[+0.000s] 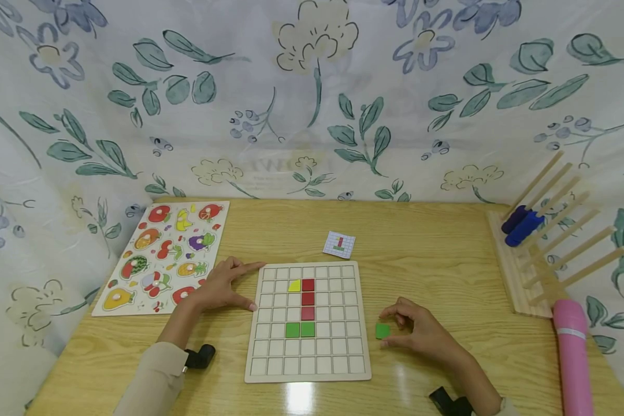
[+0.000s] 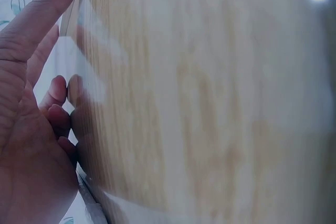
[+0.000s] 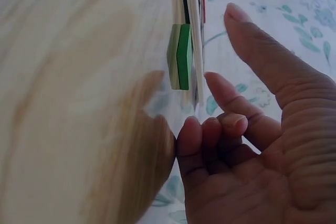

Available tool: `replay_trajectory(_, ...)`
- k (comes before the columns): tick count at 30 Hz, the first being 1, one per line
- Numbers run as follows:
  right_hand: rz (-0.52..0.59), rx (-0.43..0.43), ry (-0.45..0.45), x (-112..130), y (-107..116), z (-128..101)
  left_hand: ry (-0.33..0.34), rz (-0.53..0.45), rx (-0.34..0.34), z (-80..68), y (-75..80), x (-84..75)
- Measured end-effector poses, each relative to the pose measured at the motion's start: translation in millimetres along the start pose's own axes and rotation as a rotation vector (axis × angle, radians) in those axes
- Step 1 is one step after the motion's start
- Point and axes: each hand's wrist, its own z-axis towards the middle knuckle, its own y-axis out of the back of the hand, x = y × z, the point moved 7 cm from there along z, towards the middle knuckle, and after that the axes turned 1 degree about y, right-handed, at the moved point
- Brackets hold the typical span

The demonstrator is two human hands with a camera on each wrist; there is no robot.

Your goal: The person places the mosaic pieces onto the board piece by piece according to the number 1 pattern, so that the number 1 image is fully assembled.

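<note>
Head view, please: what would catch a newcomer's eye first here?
The white grid board at the table's middle, with red, yellow and green tiles on it. The right hand rests beside a loose green tile just right of the board, while the left hand touches the board's left edge.

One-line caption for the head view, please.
Left hand rests at the grid board's edge; right hand beside a loose green tile on the wooden table.

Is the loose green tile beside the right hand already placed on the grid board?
No, the green tile lies on the table, right of the grid board.
</note>
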Motion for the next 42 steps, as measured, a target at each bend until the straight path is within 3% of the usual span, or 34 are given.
replay_trajectory(10,-0.082,0.035,-0.026,-2.7,-3.0,0.9,0.007,-0.013,0.004,1.2,-1.3,2.9)
replay_trajectory(19,-0.142,0.018,0.01,0.3,-1.7,-0.3,0.003,0.003,0.0,1.0,-0.4,1.9)
replay_trajectory(30,-0.184,0.04,-0.014,-0.2,-4.3,1.7,-0.001,0.012,-0.001,1.2,-0.3,1.4)
replay_trajectory(42,-0.166,-0.015,0.017,2.5,-3.5,3.2,0.007,-0.011,-0.001,0.1,0.1,1.6)
